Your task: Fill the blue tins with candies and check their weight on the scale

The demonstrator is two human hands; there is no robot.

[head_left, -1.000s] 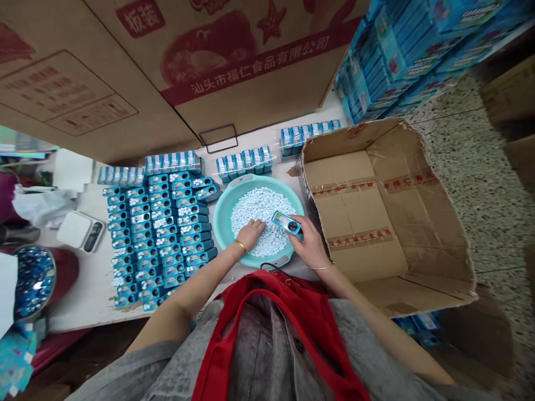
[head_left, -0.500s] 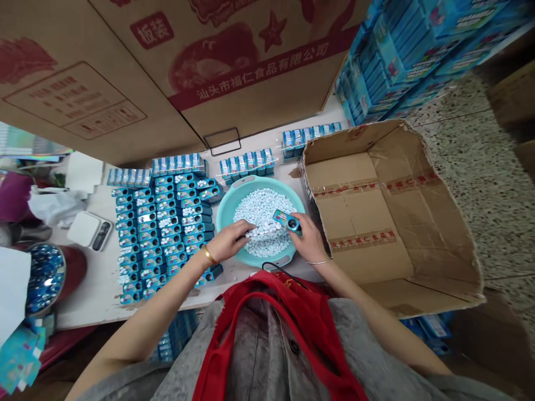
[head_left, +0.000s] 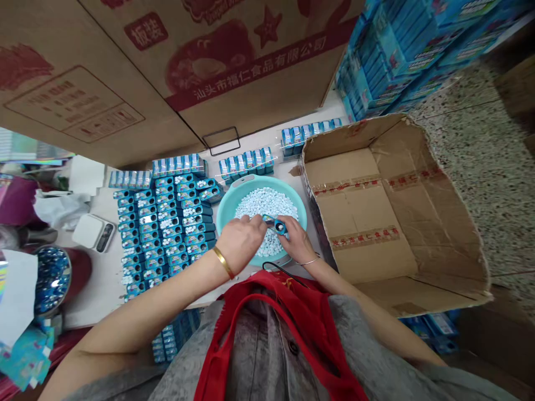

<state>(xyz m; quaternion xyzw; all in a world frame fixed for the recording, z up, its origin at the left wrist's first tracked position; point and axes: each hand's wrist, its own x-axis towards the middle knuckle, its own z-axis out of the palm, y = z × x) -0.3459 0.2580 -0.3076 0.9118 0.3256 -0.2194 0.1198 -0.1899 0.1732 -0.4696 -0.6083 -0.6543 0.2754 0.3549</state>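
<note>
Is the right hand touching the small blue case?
Touching. The head view shows the right hand gripping the case at the end with the round hole, with no gap visible between them.

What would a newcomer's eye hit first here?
Probably the turquoise basin of white pellets at centre: over it the right hand holds a small blue container, with the left hand at the container's left end. Next, the packed columns of blue containers left of the basin, then the big open cardboard carton to its right.
</note>
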